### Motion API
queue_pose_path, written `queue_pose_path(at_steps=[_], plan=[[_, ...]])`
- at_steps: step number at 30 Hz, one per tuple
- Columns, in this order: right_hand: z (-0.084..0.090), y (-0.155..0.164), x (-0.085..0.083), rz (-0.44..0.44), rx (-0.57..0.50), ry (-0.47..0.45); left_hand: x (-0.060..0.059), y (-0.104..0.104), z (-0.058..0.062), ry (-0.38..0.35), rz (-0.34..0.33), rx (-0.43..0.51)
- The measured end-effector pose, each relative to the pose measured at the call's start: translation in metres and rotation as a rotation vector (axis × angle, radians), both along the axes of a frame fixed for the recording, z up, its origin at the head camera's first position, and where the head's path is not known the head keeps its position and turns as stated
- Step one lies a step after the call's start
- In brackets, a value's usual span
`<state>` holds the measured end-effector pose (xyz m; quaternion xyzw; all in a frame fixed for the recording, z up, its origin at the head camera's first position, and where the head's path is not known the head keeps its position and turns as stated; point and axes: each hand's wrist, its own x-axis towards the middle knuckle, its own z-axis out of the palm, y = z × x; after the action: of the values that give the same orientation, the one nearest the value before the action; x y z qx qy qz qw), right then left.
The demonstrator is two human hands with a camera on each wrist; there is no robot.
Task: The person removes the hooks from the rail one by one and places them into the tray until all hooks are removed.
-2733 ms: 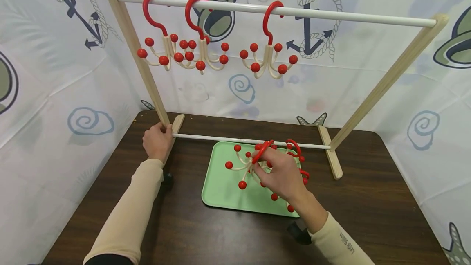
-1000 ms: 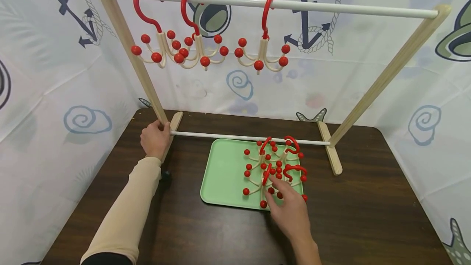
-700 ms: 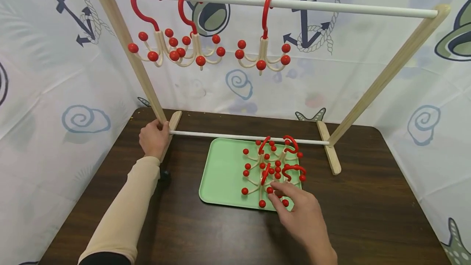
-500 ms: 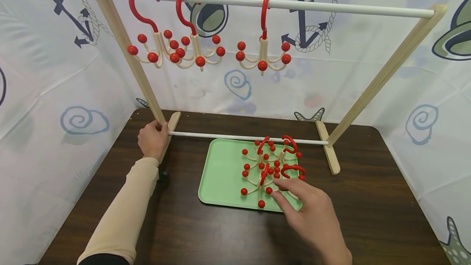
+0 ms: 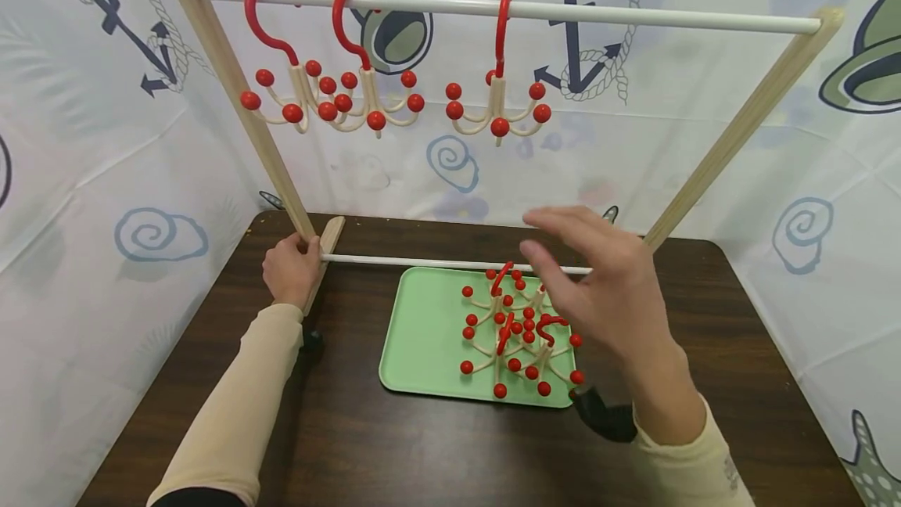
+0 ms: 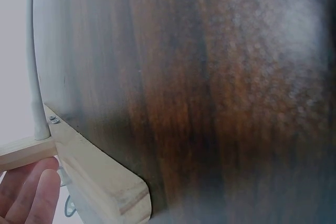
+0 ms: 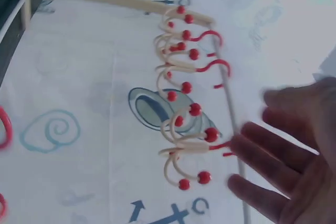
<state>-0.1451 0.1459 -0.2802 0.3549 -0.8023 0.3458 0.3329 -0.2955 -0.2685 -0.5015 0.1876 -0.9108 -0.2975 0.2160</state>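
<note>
So far, three red-hooked hangers with ball-tipped arms hang on the white top rail (image 5: 633, 18) of the wooden rack (image 5: 732, 139): two close together at the left end (image 5: 271, 10) (image 5: 352, 10), a third (image 5: 501, 30) apart from them, near the middle; the rail's right half is bare; judged from that, the hanging is partway done.

Left to do: a tangle of hangers (image 5: 517, 331) lies on the green tray (image 5: 422, 335), just in front of the rack's lower bar; count unclear, about three red hooks show, arms interlocked.

Right hand (image 5: 598, 288): raised above the tray, empty, fingers spread and straight, blurred; the wrist view shows the open palm (image 7: 299, 161) facing the hung hangers; nothing in its grasp.

Left hand (image 5: 290, 268): at the foot of the rack's left post, fingers wrapped about the wood where post meets base, steadying it; the wrist view shows fingertips (image 6: 31, 190) against the post.

Tray sits on the dark wooden table (image 5: 704, 429); printed nautical cloth behind.
</note>
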Motion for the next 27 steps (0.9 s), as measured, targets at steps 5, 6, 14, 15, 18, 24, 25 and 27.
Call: queue_pose_path(at_steps=[5,6,14,15,18,24,25,27], plan=[[0.024,-0.011,-0.035,-0.086,0.088,0.028,0.0,0.0,0.001,0.009,-0.004,-0.007],[0.027,-0.014,-0.041,-0.097,0.099,0.022,0.001,0.001,0.001,0.012,-0.005,-0.008],[0.051,-0.031,-0.091,-0.197,0.187,-0.088,0.0,0.0,0.003,0.008,-0.002,-0.004],[0.053,-0.033,-0.096,-0.204,0.206,-0.115,0.0,0.0,0.003,0.008,-0.002,-0.003],[0.059,-0.037,-0.108,-0.204,0.23,-0.212,0.0,0.0,0.002,0.01,-0.002,-0.004],[0.069,-0.039,-0.122,-0.197,0.263,-0.322,0.001,0.001,0.003,0.006,-0.001,-0.005],[0.071,-0.038,-0.123,-0.197,0.271,-0.329,0.002,0.001,0.003,0.004,-0.001,-0.005],[0.072,-0.037,-0.125,-0.199,0.282,-0.336,0.002,0.001,0.003,0.0,-0.003,-0.003]])
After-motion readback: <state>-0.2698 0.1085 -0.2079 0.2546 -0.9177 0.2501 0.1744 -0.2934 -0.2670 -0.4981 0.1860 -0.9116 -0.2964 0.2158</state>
